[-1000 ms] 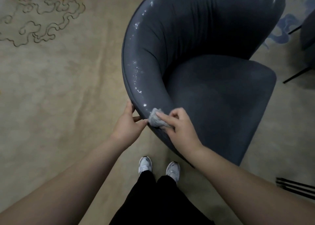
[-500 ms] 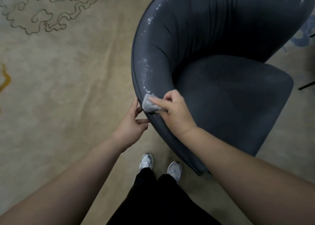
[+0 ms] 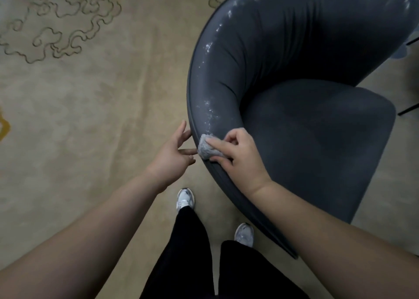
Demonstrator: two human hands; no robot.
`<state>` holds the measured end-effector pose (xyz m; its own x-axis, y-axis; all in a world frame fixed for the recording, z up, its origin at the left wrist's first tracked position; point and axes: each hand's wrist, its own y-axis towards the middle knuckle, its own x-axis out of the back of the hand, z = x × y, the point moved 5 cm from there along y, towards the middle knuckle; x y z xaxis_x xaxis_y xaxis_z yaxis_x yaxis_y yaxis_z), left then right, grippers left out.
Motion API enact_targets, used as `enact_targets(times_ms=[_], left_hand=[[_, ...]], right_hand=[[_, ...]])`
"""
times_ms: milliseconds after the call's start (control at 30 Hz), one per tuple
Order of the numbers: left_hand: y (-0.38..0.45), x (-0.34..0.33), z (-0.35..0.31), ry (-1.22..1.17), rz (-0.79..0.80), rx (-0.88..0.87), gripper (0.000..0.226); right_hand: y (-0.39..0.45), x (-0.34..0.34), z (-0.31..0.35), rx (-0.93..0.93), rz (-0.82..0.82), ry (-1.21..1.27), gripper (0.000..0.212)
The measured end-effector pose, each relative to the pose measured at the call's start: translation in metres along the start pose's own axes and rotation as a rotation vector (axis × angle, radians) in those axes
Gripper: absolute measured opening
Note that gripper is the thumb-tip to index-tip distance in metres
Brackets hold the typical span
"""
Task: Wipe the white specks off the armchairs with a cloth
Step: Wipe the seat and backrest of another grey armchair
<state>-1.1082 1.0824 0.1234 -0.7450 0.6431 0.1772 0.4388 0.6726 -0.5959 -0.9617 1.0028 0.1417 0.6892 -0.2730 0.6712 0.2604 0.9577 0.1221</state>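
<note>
wide bare rug (image 3: 90,117) lies open left of the dark armchair (image 3: 317,140), whose curved rim carries white specks (image 3: 209,110) from its near end up round the back. right hand (image 3: 238,153) grasps a grey wadded cloth (image 3: 205,148) on the rim's near end. left hand (image 3: 172,153), fingers loose, touches the rim's outer edge beside it.

Right hand (image 3: 238,156) pressing grey cloth (image 3: 207,149) on speckled armchair (image 3: 306,128) rim, left hand (image 3: 172,153) open beside it
</note>
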Motion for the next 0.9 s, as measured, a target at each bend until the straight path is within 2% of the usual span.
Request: enact_targets(times_ms=[167, 367, 600, 800, 900], left_hand=[[0.026, 0.025, -0.020, 0.041, 0.071, -0.017, 0.092], [0.057, 0.041, -0.043, 0.095, 0.144, -0.046, 0.092], [0.071, 0.050, -0.059, 0.133, 0.241, -0.057, 0.093], [0.075, 0.052, -0.061, 0.156, 0.309, -0.082, 0.092], [0.075, 0.052, -0.063, 0.156, 0.318, -0.069, 0.091]], right_hand=[[-0.043, 0.002, 0.004, -0.003, -0.058, -0.028, 0.037], [0.052, -0.018, 0.019, -0.107, -0.161, -0.039, 0.037], [-0.014, -0.013, 0.018, -0.095, -0.173, -0.112, 0.042], [0.064, -0.022, 0.026, -0.157, -0.182, -0.137, 0.037], [0.058, -0.020, 0.026, -0.179, -0.168, -0.108, 0.037]])
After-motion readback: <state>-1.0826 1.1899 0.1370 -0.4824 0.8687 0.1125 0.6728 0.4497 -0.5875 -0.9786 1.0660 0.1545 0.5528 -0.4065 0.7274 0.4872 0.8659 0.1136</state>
